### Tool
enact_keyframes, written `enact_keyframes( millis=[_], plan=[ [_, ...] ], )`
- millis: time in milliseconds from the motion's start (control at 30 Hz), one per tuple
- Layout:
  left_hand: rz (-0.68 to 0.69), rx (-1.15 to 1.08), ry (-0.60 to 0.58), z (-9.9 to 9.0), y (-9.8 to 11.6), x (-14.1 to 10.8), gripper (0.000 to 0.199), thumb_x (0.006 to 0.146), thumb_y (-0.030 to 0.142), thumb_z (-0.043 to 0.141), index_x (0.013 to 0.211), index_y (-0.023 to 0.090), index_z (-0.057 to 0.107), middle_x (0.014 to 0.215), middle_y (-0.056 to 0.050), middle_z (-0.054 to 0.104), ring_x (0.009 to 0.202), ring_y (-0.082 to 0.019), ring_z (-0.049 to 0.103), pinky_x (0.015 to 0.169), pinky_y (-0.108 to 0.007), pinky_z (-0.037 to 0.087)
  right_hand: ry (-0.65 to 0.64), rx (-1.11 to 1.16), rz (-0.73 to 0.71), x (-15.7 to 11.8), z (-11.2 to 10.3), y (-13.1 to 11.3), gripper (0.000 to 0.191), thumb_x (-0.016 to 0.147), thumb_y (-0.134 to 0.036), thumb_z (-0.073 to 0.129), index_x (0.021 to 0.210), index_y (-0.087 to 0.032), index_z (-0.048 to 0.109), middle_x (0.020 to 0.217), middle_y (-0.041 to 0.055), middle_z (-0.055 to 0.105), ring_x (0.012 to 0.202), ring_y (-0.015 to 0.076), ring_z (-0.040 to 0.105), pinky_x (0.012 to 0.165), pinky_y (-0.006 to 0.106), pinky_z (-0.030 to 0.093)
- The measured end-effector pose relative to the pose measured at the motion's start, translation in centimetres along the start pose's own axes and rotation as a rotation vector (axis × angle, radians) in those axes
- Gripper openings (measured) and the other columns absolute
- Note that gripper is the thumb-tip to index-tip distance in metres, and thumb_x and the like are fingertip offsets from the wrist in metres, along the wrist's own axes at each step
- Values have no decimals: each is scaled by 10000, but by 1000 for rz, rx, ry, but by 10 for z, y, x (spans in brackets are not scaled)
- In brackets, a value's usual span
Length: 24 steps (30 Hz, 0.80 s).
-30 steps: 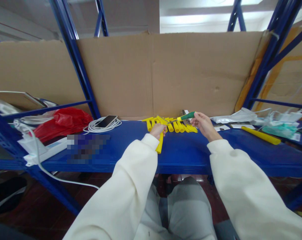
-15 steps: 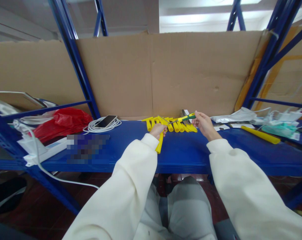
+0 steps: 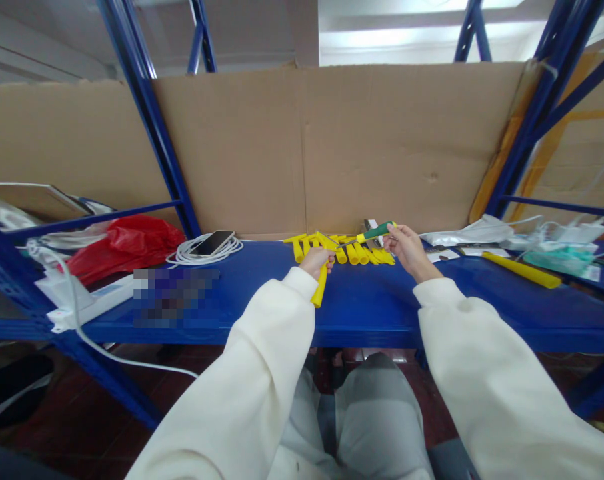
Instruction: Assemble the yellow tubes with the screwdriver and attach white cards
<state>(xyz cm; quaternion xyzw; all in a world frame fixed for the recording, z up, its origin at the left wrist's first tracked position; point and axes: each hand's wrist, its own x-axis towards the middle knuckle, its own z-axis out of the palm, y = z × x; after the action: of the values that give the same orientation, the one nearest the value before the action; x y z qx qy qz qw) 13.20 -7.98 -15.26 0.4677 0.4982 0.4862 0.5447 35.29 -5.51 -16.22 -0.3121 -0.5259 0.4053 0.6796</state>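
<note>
One yellow tube (image 3: pixel 319 293) is partly hidden by the left hand (image 3: pixel 317 262).

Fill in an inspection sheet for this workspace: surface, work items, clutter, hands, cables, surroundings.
Surface: blue shelf; a pixelated patch at left hides part of it.
Work items: held yellow tube and screwdriver; more yellow pieces lie in a row beyond.
Clutter: red bag and phone at left; long yellow piece at right.
Hands: left hand grips the held yellow tube; right hand holds the screwdriver's handle.
Cables: white coil under the phone; white cord hanging past the front edge.
Surroundings: cardboard behind, blue posts; other people's hands: nothing seen.
</note>
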Motion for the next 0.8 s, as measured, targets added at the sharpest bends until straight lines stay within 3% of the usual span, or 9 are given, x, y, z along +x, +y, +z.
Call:
enact_keyframes(
  millis=[267, 433, 633, 800],
  plan=[
    [-2, 6, -10, 0, 0, 1, 233, 816, 2, 536, 709, 193, 456, 469, 79, 410, 348, -53, 352, 401, -190, 267, 15, -80, -19, -3, 0, -1, 480, 612, -587, 855, 801, -225, 602, 500, -64, 561, 405, 77, 484, 394, 197, 370],
    [-16, -11, 17, 0, 1, 0, 241, 806, -6, 554, 726, 196, 451, 457, 88, 416, 335, -54, 352, 397, -189, 265, -48, -34, 34, -6, 2, -6, 447, 637, -549, 862, 853, -211, 665, 528, -41, 606, 438, 87, 534, 433, 199, 434],
    [8, 9, 26, -1, 1, 1, 241, 833, -13, 510, 722, 193, 453, 435, 91, 411, 329, -55, 349, 391, -191, 271, -119, -5, 30, -8, 5, -9, 377, 718, -505, 827, 754, -211, 593, 630, -4, 676, 503, 93, 596, 498, 205, 487],
    [18, 27, 36, 0, 1, -1, 250, 833, -17, 517, 713, 195, 458, 441, 86, 410, 336, -58, 345, 403, -200, 272, -40, -36, 24, -7, 4, -7, 444, 662, -541, 854, 714, -211, 562, 534, -36, 608, 447, 78, 544, 449, 186, 441]
  ],
)
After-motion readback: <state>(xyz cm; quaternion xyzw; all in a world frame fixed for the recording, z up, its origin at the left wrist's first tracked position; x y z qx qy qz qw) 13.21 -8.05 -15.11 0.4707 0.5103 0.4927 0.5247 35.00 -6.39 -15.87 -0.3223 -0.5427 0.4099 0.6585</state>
